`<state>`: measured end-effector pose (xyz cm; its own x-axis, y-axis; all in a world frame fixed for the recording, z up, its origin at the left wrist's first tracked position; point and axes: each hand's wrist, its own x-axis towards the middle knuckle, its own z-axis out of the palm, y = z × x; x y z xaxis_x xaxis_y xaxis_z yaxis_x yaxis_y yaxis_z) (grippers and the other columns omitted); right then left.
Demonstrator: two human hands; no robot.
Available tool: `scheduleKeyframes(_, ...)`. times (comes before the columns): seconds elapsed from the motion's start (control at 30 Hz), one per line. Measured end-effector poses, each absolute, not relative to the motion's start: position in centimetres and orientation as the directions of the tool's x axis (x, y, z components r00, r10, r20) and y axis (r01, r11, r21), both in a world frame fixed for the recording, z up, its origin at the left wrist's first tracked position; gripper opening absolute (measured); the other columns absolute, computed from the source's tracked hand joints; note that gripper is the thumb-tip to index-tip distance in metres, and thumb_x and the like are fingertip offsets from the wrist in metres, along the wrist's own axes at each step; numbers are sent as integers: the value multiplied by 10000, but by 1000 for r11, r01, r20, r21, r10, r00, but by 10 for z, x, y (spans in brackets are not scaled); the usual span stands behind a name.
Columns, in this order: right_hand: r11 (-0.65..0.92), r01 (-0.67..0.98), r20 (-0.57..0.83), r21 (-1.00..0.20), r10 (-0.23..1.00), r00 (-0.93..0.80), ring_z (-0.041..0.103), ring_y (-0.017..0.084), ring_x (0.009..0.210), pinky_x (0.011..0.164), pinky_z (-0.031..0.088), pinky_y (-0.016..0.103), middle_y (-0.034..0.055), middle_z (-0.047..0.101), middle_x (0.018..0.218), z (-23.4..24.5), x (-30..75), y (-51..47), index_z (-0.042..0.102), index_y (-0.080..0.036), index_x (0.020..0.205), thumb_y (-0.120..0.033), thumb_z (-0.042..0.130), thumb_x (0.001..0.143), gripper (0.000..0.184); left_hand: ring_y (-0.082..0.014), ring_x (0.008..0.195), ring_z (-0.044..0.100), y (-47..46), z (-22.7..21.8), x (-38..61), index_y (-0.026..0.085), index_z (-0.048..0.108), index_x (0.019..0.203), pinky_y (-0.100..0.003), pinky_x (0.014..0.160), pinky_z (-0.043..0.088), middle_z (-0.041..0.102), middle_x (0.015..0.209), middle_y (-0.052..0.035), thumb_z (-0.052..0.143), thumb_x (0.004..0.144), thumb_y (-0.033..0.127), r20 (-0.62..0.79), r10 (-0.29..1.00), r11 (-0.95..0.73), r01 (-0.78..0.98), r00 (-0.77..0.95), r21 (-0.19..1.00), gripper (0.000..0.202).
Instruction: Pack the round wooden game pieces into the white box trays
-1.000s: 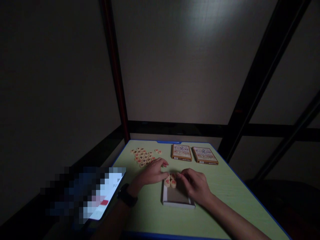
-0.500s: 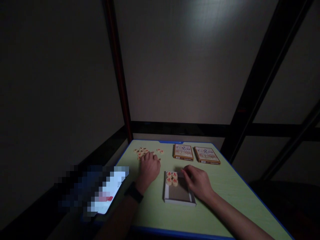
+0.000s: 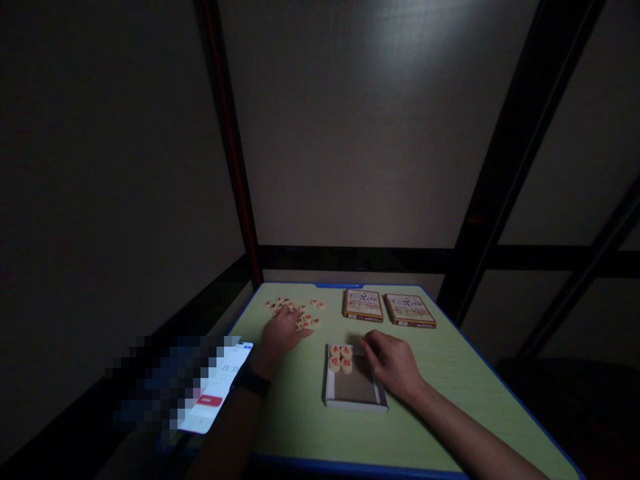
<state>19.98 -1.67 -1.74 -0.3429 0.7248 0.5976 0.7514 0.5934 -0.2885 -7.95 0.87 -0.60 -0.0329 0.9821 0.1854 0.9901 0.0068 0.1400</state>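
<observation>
The left hand (image 3: pixel 281 331) covers round cream character-marked pieces (image 3: pixel 307 321) toward the far-left corner of the green table (image 3: pixel 450 360), grasp hidden. The curled right hand (image 3: pixel 393 360), hold unclear, is beside the shallow white-rimmed rectangular tray (image 3: pixel 356 405), rightward of them, nearer the front edge.

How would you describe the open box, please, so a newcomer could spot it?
On the green, blue-edged table, look by the person's right hand. The open box lies there, nearer the viewer than two closed printed boxes. Unlike them, it is lidless and white-walled, with red-marked xiangqi pieces in its far left corner.
</observation>
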Motion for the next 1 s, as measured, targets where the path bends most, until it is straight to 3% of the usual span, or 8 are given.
scheduleKeyframes(0.23,572,767,551,-290,755,-355,640,179,584,570,361,259,42,693,661,-19,199,-16,621,-197,790,-340,436,952,284,-290,1209,565,20,-18,-87,153,669,1154,-372,1063,420,642,1218,-143,714,819,416,271,960,-135,962,68,236,428)
scheduleKeyframes(0.43,579,766,553,-278,749,-365,651,188,595,570,364,261,53,698,671,-19,199,-16,623,-194,804,-354,404,962,314,-318,1278,527,25,-22,-86,142,678,1145,-409,1097,403,674,1209,-151,749,785,376,260,964,-124,956,53,265,436)
scheduleKeyframes(0.8,590,739,595,-326,735,-325,651,183,592,579,402,259,44,696,667,-16,200,-16,622,-205,807,-376,409,967,316,-293,1201,580,25,-14,-89,158,705,1143,-391,1064,441,695,1212,-118,808,717,373,283,956,-164,941,77,297,488)
scheduleKeyframes(0.9,584,734,602,-346,738,-305,648,184,587,576,412,262,43,699,666,-17,200,-16,628,-208,813,-378,414,961,311,-266,1180,584,22,-10,-88,171,718,1101,-379,1076,427,704,1181,-102,720,812,373,334,940,-168,944,67,283,353)
scheduleKeyframes(1.0,579,723,596,-376,749,-290,651,184,597,586,428,267,42,706,682,-17,201,-15,637,-208,830,-381,425,960,304,-242,1127,590,18,-3,-87,196,734,1028,-388,1077,410,719,1105,-91,462,971,319,435,900,-133,963,18,235,304)
